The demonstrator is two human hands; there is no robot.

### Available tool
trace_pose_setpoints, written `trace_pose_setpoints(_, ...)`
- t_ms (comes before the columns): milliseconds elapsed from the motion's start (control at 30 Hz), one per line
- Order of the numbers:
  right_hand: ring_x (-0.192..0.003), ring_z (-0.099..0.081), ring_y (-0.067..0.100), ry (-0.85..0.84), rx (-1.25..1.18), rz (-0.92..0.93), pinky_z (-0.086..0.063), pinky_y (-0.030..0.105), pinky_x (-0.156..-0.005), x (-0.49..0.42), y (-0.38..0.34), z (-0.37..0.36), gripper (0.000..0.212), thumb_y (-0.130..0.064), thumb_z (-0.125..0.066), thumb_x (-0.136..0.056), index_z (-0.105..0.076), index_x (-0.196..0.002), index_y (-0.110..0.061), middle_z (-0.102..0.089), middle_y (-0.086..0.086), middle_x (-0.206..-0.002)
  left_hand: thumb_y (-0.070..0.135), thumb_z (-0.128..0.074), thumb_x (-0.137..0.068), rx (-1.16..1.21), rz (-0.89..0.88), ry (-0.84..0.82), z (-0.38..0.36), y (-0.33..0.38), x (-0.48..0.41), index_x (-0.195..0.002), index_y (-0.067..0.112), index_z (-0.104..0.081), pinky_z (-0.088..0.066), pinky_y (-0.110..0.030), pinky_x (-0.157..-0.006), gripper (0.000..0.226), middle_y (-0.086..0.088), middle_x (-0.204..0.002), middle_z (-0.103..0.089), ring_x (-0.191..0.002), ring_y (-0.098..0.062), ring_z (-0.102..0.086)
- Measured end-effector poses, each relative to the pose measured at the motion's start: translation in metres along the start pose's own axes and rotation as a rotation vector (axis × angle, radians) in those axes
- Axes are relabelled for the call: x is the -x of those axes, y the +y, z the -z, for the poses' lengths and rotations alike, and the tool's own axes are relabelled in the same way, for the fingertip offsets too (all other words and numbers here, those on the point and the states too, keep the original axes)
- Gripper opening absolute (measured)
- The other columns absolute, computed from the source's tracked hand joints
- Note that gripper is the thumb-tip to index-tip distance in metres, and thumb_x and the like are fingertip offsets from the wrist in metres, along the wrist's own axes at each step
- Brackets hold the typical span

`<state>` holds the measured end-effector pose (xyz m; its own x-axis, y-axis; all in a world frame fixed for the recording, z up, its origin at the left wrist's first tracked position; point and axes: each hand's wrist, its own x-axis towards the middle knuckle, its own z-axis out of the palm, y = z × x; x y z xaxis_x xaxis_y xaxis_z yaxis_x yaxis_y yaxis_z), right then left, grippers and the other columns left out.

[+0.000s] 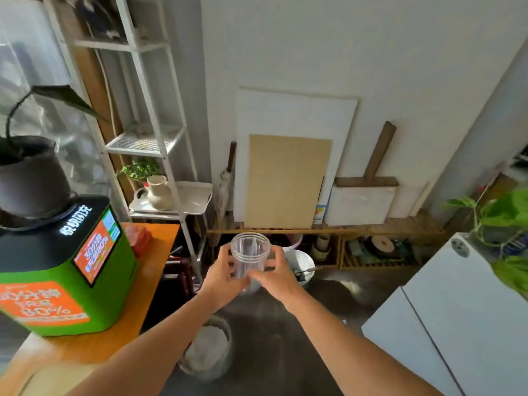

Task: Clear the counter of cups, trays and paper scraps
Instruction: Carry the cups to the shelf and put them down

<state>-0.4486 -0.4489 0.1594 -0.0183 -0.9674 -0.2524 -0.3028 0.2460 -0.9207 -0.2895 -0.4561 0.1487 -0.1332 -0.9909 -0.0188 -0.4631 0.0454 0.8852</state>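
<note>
— What sits on the worktop (pixel 155 261)?
— A green machine (pixel 65 270) fills its left part, with a dark plant pot (pixel 31 178) on top; a red pack (pixel 138 238) lies near the far edge.
— And the cup (pixel 250 254)?
— Clear, upright, off the worktop's right edge, in the air above the floor and a lined bin (pixel 207 350).
— The grip?
— Left hand (pixel 224 277) and right hand (pixel 275 274) both wrap its lower half.

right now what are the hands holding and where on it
Both hands hold one clear plastic cup upright and empty. The left hand and the right hand wrap its lower body from either side, leaving the rim free.
</note>
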Motion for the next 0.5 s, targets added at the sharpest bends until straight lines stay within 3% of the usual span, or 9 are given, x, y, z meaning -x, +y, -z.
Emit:
trace_pose_setpoints(133, -0.105, -0.061, 0.009, 0.038, -0.023, -0.020, -0.055, 0.028, -0.082, -0.041, 0.001, -0.006, 0.069, -0.029, -0.083, -0.073, -0.040, -0.127, -0.040, -0.062, -0.005, -0.119, 0.029, -0.085, -0.074, 0.028, 0.015, -0.022, 0.004, -0.014, -0.043, -0.133, 0.040, -0.033, -0.044, -0.010, -0.069, 0.080, 0.026, -0.103, -0.059, -0.092, 0.004, -0.060)
trace_pose_setpoints(267, -0.105, -0.061, 0.011, 0.048, -0.015, -0.094, -0.057, 0.041, -0.093, -0.065, 0.011, -0.007, 0.074, -0.030, -0.082, -0.073, -0.038, -0.131, -0.041, -0.062, -0.003, -0.120, 0.027, -0.084, -0.074, 0.009, 0.030, -0.083, -0.003, -0.030, -0.067, -0.130, 0.039, -0.034, -0.044, -0.008, -0.065, 0.076, 0.024, -0.100, -0.061, -0.091, 0.003, -0.062)
trace_pose_setpoints(367, -0.110, -0.062, 0.017, 0.027, -0.016, -0.118, -0.056, 0.046, -0.097, -0.089, 0.009, -0.001, 0.077, -0.034, -0.082, -0.071, -0.037, -0.133, -0.041, -0.062, -0.002, -0.125, 0.029, -0.085, -0.073, 0.024, 0.031, -0.094, -0.004, -0.032, -0.091, -0.131, 0.038, -0.034, -0.044, -0.011, -0.070, 0.078, 0.024, -0.101, -0.061, -0.091, 0.007, -0.059)
trace_pose_setpoints(500, -0.115, -0.060, 0.021, 0.005, -0.012, -0.112, -0.057, 0.045, -0.096, -0.130, 0.003, 0.012, 0.076, -0.032, -0.083, -0.076, -0.037, -0.136, -0.035, -0.059, 0.001, -0.130, 0.026, -0.086, -0.072, 0.014, 0.038, -0.089, -0.008, -0.030, -0.132, -0.136, 0.033, -0.035, -0.052, -0.025, -0.083, 0.082, 0.020, -0.105, -0.060, -0.100, -0.006, -0.063)
